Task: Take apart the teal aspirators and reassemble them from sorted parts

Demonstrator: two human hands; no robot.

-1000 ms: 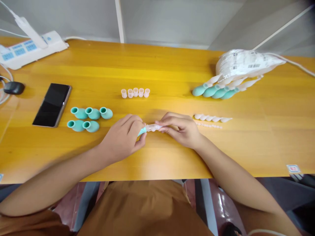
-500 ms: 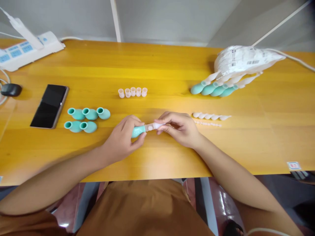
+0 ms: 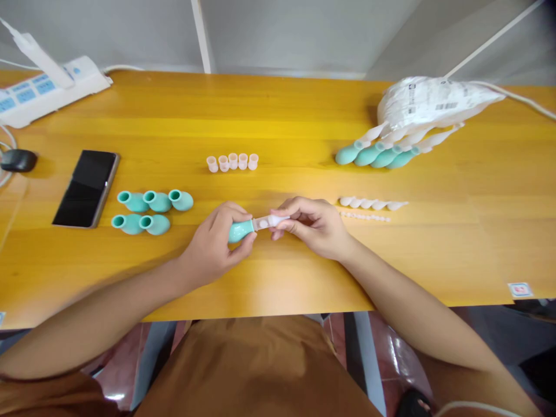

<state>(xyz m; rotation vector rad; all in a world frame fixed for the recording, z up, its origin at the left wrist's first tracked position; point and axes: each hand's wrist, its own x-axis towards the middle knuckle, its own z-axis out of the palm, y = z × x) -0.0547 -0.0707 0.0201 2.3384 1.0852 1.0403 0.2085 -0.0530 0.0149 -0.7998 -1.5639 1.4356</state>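
My left hand is closed around a teal squeeze bulb whose neck points right. A translucent connector sits in the bulb's mouth. On the connector's other end is a white tapered nozzle, pinched between the thumb and fingers of my right hand. Its narrow tip is partly hidden by those fingers. Right of that hand lie a row of white nozzles and a line of tiny pale pieces. Several loose teal bulbs with open mouths lie left of my left hand.
Several translucent cups stand in a row beyond my hands. At the back right, joined teal bulbs with nozzles lie against a white plastic bag. A phone, a mouse and a power strip occupy the left.
The view has shifted very slightly. Both hands keep the same hold on the bulb and nozzle, which stay joined through the connector and sit marginally further left.
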